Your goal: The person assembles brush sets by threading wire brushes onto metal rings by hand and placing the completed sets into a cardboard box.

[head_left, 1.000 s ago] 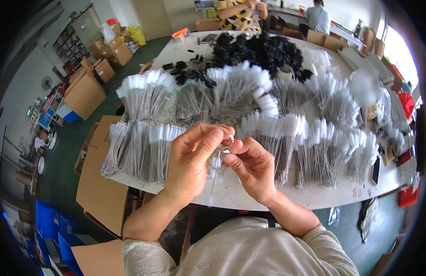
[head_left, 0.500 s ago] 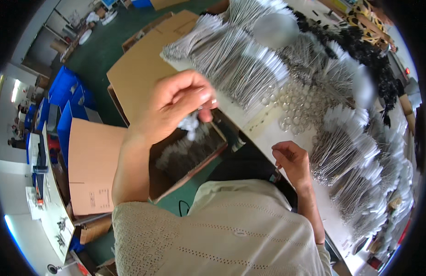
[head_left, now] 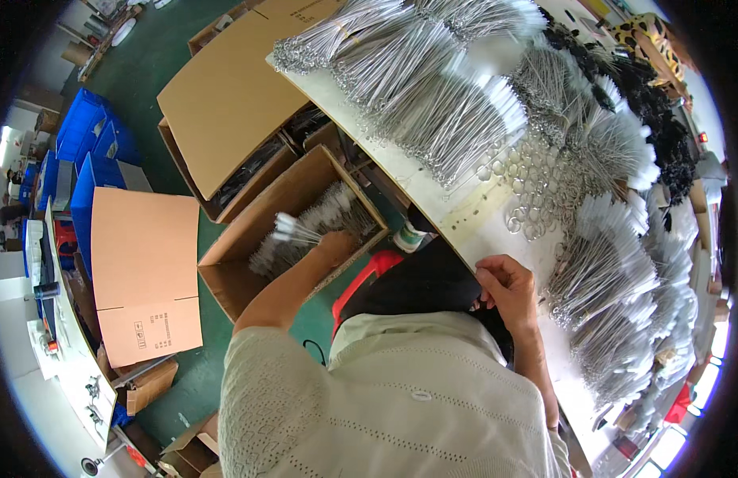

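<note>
My left hand [head_left: 337, 248] is down inside an open cardboard box [head_left: 261, 209], closed around a small bunch of thin wire brushes [head_left: 297, 229] with white bristle tips. Below the bunch, many similar white-tipped brushes [head_left: 277, 259] fill the box floor. My right hand [head_left: 509, 288] stays over the near edge of the white table [head_left: 464, 227]. Its fingers are curled toward the thumb; whatever they hold, if anything, cannot be made out. Beyond it lie loose metal rings [head_left: 534, 191] and a heap of wire brushes [head_left: 596, 247].
More brush bundles [head_left: 432, 95] cover the table's far side, with a dark pile [head_left: 655, 119] behind. A larger cardboard box [head_left: 225, 103] adjoins the open one. Blue bins [head_left: 94, 131] and a cardboard flap [head_left: 146, 271] are at left. A red stool [head_left: 369, 279] shows beneath me.
My left hand has gone down from in front of my chest into the box, carrying the brushes. My right hand has barely moved. The view has shifted slightly.
</note>
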`<state>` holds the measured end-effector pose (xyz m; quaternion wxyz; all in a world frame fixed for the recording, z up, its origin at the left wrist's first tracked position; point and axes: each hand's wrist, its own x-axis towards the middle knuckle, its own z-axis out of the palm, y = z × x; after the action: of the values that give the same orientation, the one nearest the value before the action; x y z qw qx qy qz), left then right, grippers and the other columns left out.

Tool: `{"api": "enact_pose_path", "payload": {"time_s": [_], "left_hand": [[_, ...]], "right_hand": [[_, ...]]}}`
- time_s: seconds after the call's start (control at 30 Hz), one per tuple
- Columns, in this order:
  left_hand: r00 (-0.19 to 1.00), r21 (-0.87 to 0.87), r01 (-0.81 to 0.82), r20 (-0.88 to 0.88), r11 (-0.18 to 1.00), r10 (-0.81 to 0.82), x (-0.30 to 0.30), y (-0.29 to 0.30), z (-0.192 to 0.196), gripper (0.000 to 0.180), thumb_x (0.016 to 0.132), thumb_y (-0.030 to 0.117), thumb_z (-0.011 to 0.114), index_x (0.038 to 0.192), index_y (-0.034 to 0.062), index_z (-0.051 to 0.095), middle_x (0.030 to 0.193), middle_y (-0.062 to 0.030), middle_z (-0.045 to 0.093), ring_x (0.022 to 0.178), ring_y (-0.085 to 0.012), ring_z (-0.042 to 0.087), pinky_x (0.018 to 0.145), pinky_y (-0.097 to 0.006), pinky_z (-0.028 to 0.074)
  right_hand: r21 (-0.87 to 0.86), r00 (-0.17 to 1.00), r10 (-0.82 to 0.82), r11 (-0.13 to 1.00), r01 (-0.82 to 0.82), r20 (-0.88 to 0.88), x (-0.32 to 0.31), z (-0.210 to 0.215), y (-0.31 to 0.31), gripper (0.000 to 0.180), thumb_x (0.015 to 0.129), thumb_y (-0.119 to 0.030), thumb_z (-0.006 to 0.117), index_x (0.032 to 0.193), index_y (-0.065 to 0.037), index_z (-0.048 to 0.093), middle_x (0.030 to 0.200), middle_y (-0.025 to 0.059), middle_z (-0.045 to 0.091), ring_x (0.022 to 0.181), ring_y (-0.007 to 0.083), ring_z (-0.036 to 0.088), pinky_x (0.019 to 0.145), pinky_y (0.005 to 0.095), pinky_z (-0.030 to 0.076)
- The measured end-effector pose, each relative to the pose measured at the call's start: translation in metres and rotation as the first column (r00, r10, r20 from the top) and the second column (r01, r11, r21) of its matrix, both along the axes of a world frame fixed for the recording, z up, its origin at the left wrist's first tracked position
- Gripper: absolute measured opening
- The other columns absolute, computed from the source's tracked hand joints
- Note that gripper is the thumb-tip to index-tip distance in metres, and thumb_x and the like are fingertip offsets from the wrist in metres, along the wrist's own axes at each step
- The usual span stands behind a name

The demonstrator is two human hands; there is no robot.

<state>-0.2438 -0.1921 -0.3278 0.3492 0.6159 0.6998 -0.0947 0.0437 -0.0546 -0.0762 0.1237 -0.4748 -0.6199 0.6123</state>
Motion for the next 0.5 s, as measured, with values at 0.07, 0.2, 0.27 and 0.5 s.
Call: {"api": "enact_pose_path", "payload": {"time_s": [0.07,0.2,0.27,0.5], "left_hand": [[0.994,0.02,0.031,-0.105,0.999,-0.029,0.001,-0.014,-0.045,0.025,0.08,0.016,0.053,0.101,0.0038,0.06,0.099,-0.0209,0.06,0.093,-0.0355,0.061,0.076,-0.044,0.05],[0.92,-0.141,-0.39,-0.105,0.91,0.378,0.005,-0.074,-0.127,0.032,0.082,0.024,0.053,0.104,0.0021,0.061,0.099,-0.0206,0.061,0.098,-0.0347,0.059,0.081,-0.045,0.048],[0.943,0.06,-0.33,-0.01,0.942,0.331,0.004,-0.079,-0.141,0.034,0.082,0.028,0.054,0.102,0.0025,0.062,0.097,-0.0202,0.062,0.097,-0.0347,0.059,0.083,-0.045,0.047],[0.587,0.468,-0.764,0.222,0.443,0.778,-0.071,-0.023,0.085,0.028,0.085,0.029,0.053,0.096,0.0052,0.062,0.09,-0.0228,0.062,0.085,-0.0382,0.06,0.073,-0.046,0.047]], "right_hand": [[0.004,1.0,-0.022,1.0,0.022,0.013,0.0,0.005,0.002,0.009,0.083,-0.002,0.059,0.09,0.002,0.061,0.059,0.0021,0.056,0.047,0.0056,0.05,0.042,0.0195,0.04],[-0.007,1.0,0.022,1.0,-0.022,-0.02,-0.005,0.01,0.0,0.009,0.083,-0.002,0.059,0.09,0.003,0.06,0.059,0.0037,0.056,0.047,0.0075,0.05,0.042,0.0208,0.04],[-0.05,0.999,0.003,0.999,-0.002,0.036,0.0,0.01,0.006,0.009,0.083,-0.001,0.058,0.09,0.003,0.06,0.059,0.0045,0.056,0.047,0.0089,0.051,0.043,0.0215,0.041],[0.004,0.936,-0.041,0.999,0.045,-0.35,0.065,0.037,0.018,0.009,0.077,0.004,0.057,0.085,0.004,0.057,0.067,0.0069,0.055,0.052,0.011,0.051,0.047,0.0234,0.043]]}}
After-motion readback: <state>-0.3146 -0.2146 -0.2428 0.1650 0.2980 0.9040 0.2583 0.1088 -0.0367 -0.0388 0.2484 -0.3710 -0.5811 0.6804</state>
